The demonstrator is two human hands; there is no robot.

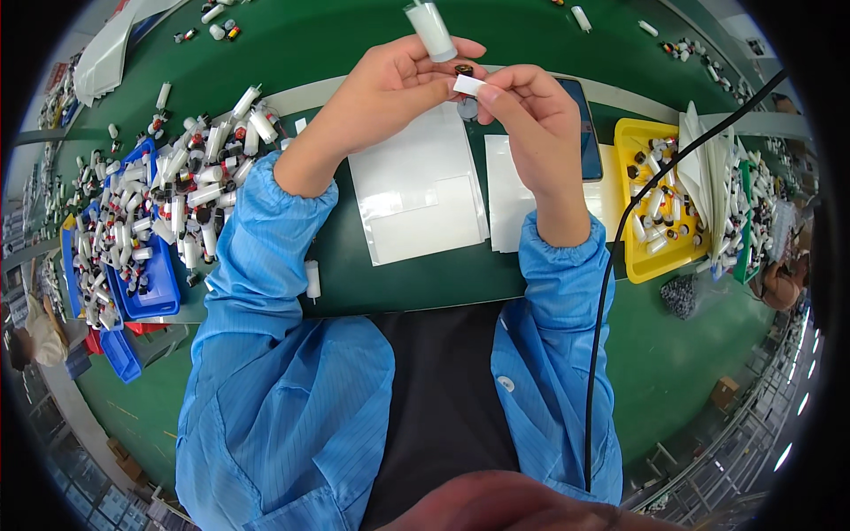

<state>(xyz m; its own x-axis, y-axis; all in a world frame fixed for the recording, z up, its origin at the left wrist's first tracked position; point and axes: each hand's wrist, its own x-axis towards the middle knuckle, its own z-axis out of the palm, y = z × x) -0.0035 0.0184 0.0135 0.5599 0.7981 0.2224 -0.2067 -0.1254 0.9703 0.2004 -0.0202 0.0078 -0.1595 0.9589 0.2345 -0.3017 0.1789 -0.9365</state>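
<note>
Above the middle of the table, my left hand (390,90) is closed on a white cylinder (431,32), which sticks up past its fingers. A small dark round piece (463,69) shows by the fingertips; whether it joins the cylinder I cannot tell. Thumb and fingers of my right hand (531,115) pinch a small white label-like piece (468,85) close to that dark piece. Both hands nearly meet there. Below them lies a white sheet in a clear glossy sleeve (416,199), with another white sheet (506,199) to its right.
Left of my arm is a heap of white cylinders with red and black ends (199,181), spilling around blue trays (152,279). To the right stand a yellow tray (642,257) with similar parts, a phone (584,133) and a black cable (611,265). A single cylinder (312,279) lies near the front edge.
</note>
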